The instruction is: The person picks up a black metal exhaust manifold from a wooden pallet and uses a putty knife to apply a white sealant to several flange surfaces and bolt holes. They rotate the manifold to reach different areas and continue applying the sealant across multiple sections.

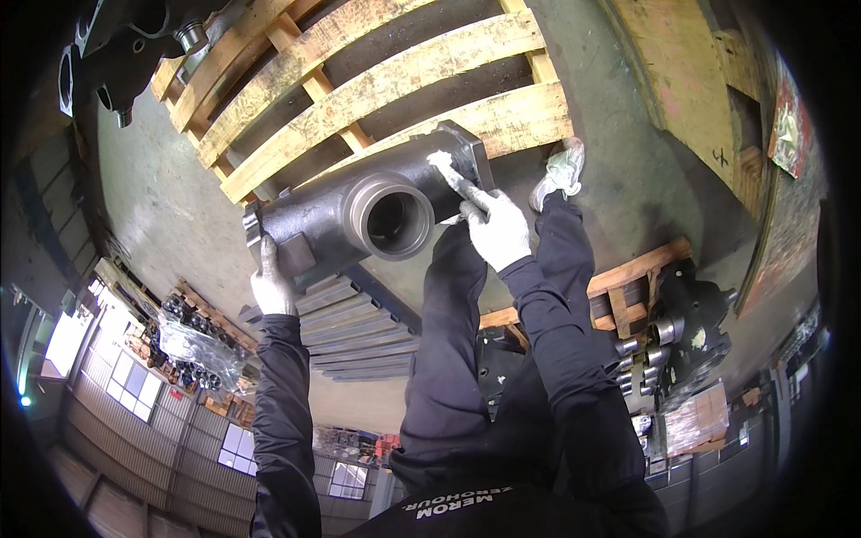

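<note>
A large black metal casting [314,215], tube-like with a flange at each end, lies across in front of me along the near edge of a wooden pallet. A round machined opening [391,218] on it faces me. My white-gloved left hand [273,285] grips the casting's left end by the flange; some of its fingers are hidden behind. My right hand [499,235], also gloved, is closed around a slim greyish tool [465,186]. Its tip meets a white, paste-like lump [440,160] on the casting near the right flange. The tool's exact kind cannot be made out.
The slatted pallet [430,67] extends beyond the casting. Stacked grey metal bars [350,327] lie below it. My covered right foot [562,170] stands beside the pallet. More black castings [691,314] sit at right and another [126,67] at upper left. Wooden boards [682,81] lie far right.
</note>
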A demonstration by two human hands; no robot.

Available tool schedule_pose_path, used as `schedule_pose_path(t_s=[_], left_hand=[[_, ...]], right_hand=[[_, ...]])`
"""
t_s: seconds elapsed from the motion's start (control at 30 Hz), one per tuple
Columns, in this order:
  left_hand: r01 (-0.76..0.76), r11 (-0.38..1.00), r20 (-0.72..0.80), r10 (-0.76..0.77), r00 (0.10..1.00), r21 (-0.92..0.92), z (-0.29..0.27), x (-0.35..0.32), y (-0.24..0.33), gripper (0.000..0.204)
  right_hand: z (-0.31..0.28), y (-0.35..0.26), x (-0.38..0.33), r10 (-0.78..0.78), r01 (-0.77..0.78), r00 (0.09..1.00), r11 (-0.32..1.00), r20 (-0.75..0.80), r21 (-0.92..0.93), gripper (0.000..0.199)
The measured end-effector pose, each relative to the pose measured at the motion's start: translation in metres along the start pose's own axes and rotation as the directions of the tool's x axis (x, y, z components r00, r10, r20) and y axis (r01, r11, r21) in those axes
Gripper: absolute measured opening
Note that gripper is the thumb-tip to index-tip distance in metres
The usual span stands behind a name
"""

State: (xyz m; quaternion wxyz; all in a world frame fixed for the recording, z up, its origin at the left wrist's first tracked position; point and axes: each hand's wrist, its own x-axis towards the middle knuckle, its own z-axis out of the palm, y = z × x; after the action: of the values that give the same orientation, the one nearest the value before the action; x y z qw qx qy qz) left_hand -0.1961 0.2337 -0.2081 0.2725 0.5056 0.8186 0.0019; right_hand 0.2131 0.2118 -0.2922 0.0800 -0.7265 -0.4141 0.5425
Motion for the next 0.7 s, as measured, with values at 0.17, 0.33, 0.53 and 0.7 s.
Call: schedule_pose_path(t_s=[0.17, 0.33, 0.53, 0.7], left_hand=[[0.085, 0.991, 0.026, -0.082, 0.996, -0.100, -0.001, 0.000, 0.004, 0.036], [0.352, 0.913, 0.079, -0.343, 0.936, -0.206, -0.005, 0.004, 0.019, 0.047], [-0.124, 0.979, -0.005, 0.126, 0.992, 0.161, -0.002, 0.000, -0.003, 0.047], [0.177, 0.980, -0.048, -0.181, 0.982, -0.086, 0.001, 0.007, 0.003, 0.056]], right_hand=[[-0.001, 0.000, -0.019, -0.047, 0.049, 0.999, 0.988, -0.019, 0.146, 0.037], [0.015, 0.008, -0.015, -0.050, 0.052, 0.993, 0.998, -0.109, 0.018, 0.036], [0.027, 0.005, -0.035, -0.058, 0.056, 0.992, 0.998, -0.108, -0.027, 0.037], [0.023, 0.011, -0.034, -0.095, 0.101, 0.974, 0.995, -0.206, 0.019, 0.031]])
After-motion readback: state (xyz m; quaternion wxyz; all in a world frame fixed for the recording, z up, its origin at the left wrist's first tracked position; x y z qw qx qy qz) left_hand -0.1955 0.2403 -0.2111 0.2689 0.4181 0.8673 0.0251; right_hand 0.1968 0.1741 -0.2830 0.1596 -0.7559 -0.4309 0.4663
